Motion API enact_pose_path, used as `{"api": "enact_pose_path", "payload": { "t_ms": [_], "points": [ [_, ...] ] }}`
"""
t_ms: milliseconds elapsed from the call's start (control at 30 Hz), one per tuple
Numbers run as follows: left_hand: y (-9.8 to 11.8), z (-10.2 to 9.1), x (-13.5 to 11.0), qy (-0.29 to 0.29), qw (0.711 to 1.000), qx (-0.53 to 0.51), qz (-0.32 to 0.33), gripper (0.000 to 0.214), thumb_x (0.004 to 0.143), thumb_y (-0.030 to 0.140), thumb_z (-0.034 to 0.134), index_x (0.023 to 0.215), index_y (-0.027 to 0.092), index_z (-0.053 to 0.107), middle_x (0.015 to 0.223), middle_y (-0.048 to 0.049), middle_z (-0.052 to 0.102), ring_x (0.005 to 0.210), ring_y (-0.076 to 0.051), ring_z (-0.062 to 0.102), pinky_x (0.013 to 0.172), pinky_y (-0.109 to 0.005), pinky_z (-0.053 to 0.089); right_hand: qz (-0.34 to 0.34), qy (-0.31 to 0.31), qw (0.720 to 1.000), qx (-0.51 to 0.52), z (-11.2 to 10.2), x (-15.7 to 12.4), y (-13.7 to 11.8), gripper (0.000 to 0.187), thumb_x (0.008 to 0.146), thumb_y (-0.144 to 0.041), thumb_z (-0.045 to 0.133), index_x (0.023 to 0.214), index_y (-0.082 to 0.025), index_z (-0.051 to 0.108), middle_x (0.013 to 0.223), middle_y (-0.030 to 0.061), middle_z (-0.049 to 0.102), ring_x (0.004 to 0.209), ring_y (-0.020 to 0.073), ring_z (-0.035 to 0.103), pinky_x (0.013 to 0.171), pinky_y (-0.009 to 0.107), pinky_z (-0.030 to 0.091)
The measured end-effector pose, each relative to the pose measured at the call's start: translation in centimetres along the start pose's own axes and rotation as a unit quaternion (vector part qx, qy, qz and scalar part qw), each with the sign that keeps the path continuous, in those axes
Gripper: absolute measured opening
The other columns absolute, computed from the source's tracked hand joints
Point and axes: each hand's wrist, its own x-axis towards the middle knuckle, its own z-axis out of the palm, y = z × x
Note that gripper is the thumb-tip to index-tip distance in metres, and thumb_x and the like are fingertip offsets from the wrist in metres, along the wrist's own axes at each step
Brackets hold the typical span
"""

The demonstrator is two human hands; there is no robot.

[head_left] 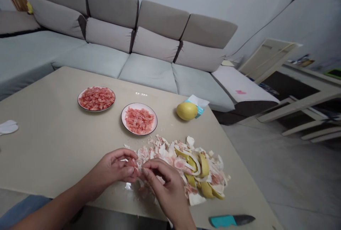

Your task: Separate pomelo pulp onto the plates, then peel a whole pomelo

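Observation:
My left hand (117, 168) and my right hand (162, 184) meet over the near edge of a beige table (53, 134). Both pinch a small pink piece of pomelo flesh (136, 164) between their fingertips. Just right of the hands lies a heap of pomelo peel and white pith (191, 168), yellow and pinkish. Two plates hold peeled pink flesh: one plate (139, 119) beyond the hands, another plate (96, 98) farther left.
A whole yellow pomelo (187, 111) sits near the table's far right edge beside a tissue pack (198, 104). A teal-handled knife (230, 220) lies at the near right corner. A white object (7, 127) rests at the left. A grey sofa (128, 45) stands behind.

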Motion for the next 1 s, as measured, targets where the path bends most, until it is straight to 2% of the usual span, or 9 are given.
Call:
{"api": "enact_pose_path", "payload": {
  "t_ms": [100,233,367,467,667,733,800,867,1000],
  "points": [
    [-0.3,0.3,0.1,-0.009,0.999,-0.025,0.021,0.04,0.071,0.027,0.078,0.106,0.022,0.059,0.09,-0.0002,0.063,0.083,-0.014,0.062,0.08,-0.031,0.051,-0.019,0.027,0.999,0.004,0.9,-0.1,0.2,0.012,0.087,-0.019,0.057,0.083,-0.02,0.069,0.078,0.0024,0.069,0.072,0.0149,0.064,0.065,0.024,0.049],
    [-0.6,0.4,0.2,-0.01,0.999,-0.005,0.039,0.032,0.071,0.026,0.077,0.098,0.02,0.06,0.086,0.0,0.06,0.082,-0.014,0.059,0.074,-0.028,0.051,-0.011,0.03,0.999,0.017,1.4,-0.2,0.1,0.014,0.088,-0.02,0.055,0.081,-0.02,0.067,0.075,0.0024,0.067,0.069,0.0148,0.062,0.061,0.023,0.048],
    [-0.6,0.2,0.2,-0.003,0.999,0.041,0.028,0.032,0.068,0.025,0.078,0.094,0.019,0.061,0.084,-0.0004,0.059,0.083,-0.015,0.058,0.071,-0.027,0.05,0.001,0.049,0.999,0.007,0.9,-0.3,-0.1,0.015,0.089,-0.022,0.054,0.08,-0.019,0.065,0.073,0.0027,0.066,0.068,0.0153,0.062,0.06,0.024,0.048],
    [-0.5,0.2,0.1,-0.021,0.999,0.028,0.011,0.036,0.069,0.027,0.078,0.1,0.019,0.061,0.086,-0.0011,0.061,0.082,-0.015,0.061,0.074,-0.029,0.05,-0.021,0.049,0.999,-0.012,0.3,-0.1,0.0,0.015,0.089,-0.02,0.054,0.082,-0.019,0.067,0.077,0.0038,0.067,0.072,0.0164,0.064,0.064,0.025,0.051],
    [0.2,0.3,-0.1,-0.024,0.999,-0.017,-0.028,0.036,0.079,0.038,0.07,0.11,0.022,0.061,0.103,-0.0044,0.065,0.1,-0.02,0.065,0.095,-0.037,0.046,-0.084,0.055,0.987,-0.125,-1.1,0.0,1.9,0.025,0.089,-0.014,0.049,0.102,-0.023,0.069,0.098,0.0068,0.072,0.092,0.0192,0.067,0.079,0.03,0.053],
    [0.3,0.2,-0.1,-0.004,0.999,-0.016,-0.03,0.035,0.08,0.04,0.069,0.109,0.022,0.062,0.109,-0.0049,0.063,0.101,-0.02,0.065,0.096,-0.038,0.046,-0.077,0.046,0.98,-0.176,-1.3,0.0,2.8,0.028,0.088,-0.014,0.05,0.108,-0.022,0.068,0.099,0.0068,0.073,0.089,0.0194,0.068,0.078,0.03,0.054],
    [0.3,0.1,-0.1,0.012,0.999,-0.017,-0.025,0.035,0.079,0.04,0.07,0.107,0.021,0.061,0.105,-0.0045,0.063,0.096,-0.02,0.066,0.094,-0.038,0.047,-0.06,0.037,0.971,-0.229,-1.3,0.1,3.4,0.03,0.088,-0.015,0.049,0.113,-0.02,0.066,0.095,0.0074,0.075,0.081,0.0197,0.07,0.071,0.029,0.054],
    [0.2,0.0,0.0,0.016,1.0,-0.013,-0.015,0.034,0.078,0.039,0.07,0.105,0.019,0.061,0.094,-0.0035,0.064,0.09,-0.018,0.065,0.089,-0.036,0.049,-0.048,0.026,0.958,-0.282,-1.2,0.1,3.6,0.028,0.088,-0.016,0.048,0.108,-0.02,0.068,0.087,0.0068,0.076,0.073,0.0201,0.071,0.063,0.027,0.051],
    [0.3,-0.1,0.2,0.028,0.999,0.014,0.015,0.029,0.079,0.036,0.07,0.099,0.017,0.061,0.086,-0.0023,0.064,0.079,-0.013,0.06,0.071,-0.024,0.047,-0.049,-0.004,0.926,-0.375,-0.7,0.3,3.7,0.021,0.087,-0.017,0.052,0.079,-0.023,0.07,0.068,0.0029,0.073,0.06,0.0188,0.067,0.053,0.025,0.041]
  ]
}}
